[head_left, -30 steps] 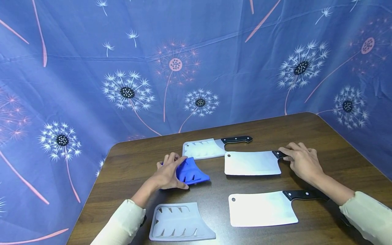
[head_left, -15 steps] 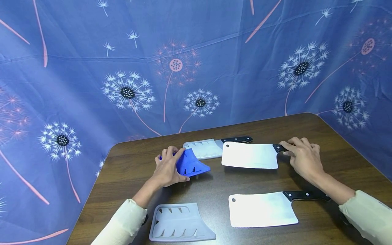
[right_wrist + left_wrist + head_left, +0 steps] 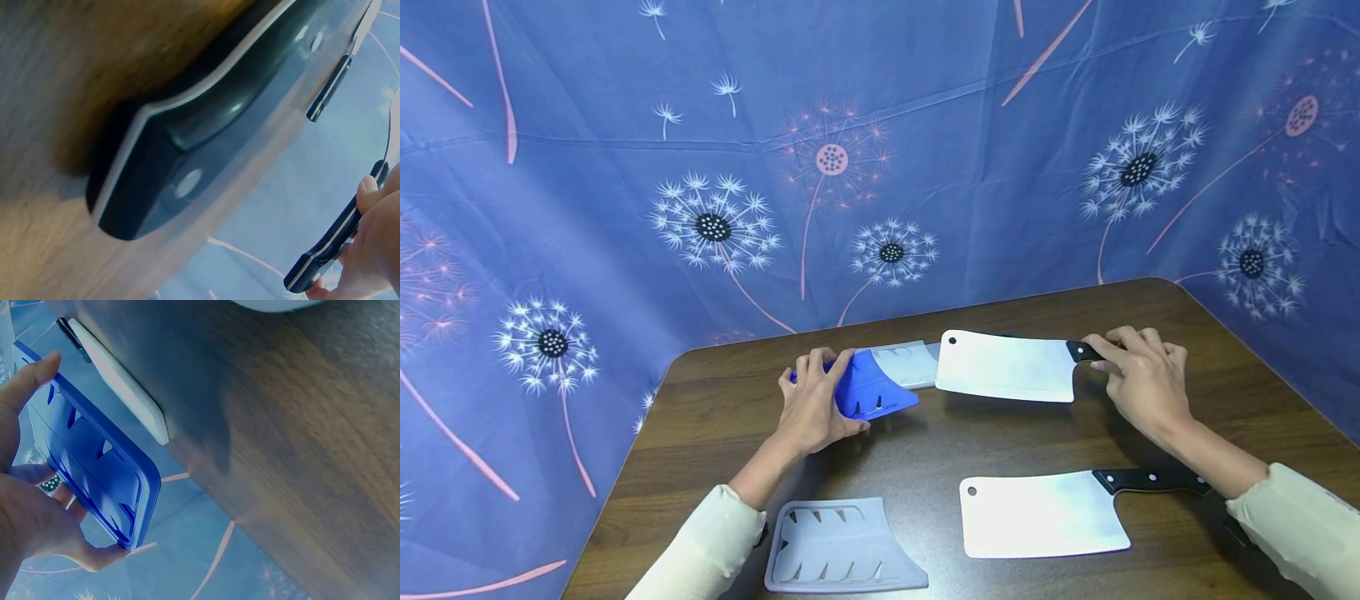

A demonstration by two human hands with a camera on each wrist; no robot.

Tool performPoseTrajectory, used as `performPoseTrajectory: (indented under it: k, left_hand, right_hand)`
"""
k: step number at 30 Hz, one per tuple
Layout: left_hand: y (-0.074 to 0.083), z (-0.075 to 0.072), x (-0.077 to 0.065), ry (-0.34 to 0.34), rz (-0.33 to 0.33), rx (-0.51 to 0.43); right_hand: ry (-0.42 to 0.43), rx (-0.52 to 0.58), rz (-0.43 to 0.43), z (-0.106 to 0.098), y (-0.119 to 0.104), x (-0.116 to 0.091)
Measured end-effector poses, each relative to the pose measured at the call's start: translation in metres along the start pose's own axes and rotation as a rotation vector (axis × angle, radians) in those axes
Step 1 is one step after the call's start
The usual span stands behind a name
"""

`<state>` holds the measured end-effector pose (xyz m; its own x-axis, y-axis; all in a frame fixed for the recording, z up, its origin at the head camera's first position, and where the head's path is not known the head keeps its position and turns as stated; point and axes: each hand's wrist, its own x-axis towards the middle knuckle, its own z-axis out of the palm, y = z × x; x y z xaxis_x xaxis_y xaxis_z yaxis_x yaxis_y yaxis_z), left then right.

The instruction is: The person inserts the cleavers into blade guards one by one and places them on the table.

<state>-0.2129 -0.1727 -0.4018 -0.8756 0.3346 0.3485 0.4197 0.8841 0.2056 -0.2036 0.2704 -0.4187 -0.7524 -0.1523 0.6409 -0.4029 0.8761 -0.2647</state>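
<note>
The left hand (image 3: pixel 816 404) grips a blue plastic blade sheath (image 3: pixel 872 387) with notched slots, thumb and fingers spread to opposite edges so that it is pinched across its width. The sheath is held up off the brown wood-grain table (image 3: pixel 692 467), left of centre, its flared end facing right. The right hand (image 3: pixel 1142 375) has thumb and fingers closed round the black riveted handle (image 3: pixel 1080 351) of a broad, silvery metal cleaver (image 3: pixel 1007 365); the right wrist view shows the butt of that handle left bare past the fingers. This cleaver is also off the table, its blade pointing left towards the blue sheath, near it but not in it.

Behind the two held things, on the far side of the table, lies a second cleaver in a pale, whitish sheath (image 3: pixel 901 364), partly hidden. At the near right a third, bare metal cleaver (image 3: pixel 1041 515) lies flat, handle to the right, and at the near left a pale grey plastic sheath (image 3: pixel 846 546) lies with its curved end towards that blade.

The step in hand looks like lining up the held blade with the blue sheath, before any insertion. The next move would seem to call for levelling the two to each other, bringing the blade's squared left end to the flared opening, and sliding it in while the left fingers keep clear of the cutting edge
</note>
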Motion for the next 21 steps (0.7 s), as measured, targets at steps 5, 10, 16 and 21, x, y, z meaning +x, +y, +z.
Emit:
performPoseTrajectory:
  k: [5, 10, 16, 21]
  left_hand:
    - [0.0035, -0.0013, 0.0011, 0.025, 0.010, 0.001]
    - [0.0057, -0.0020, 0.0025, 0.042, 0.010, 0.001]
    - [0.0075, -0.0027, 0.0041, 0.053, -0.001, 0.010]
    - [0.0087, -0.0028, 0.0041, 0.054, -0.007, 0.001]
  right_hand:
    - [0.028, 0.010, -0.021, -0.0003, -0.0031, 0.0018]
    - [0.060, 0.016, -0.034, 0.0003, -0.0053, 0.0036]
    - [0.088, 0.025, -0.048, 0.0021, -0.0079, 0.0046]
    - [0.080, 0.037, -0.051, 0.0027, -0.0100, 0.0049]
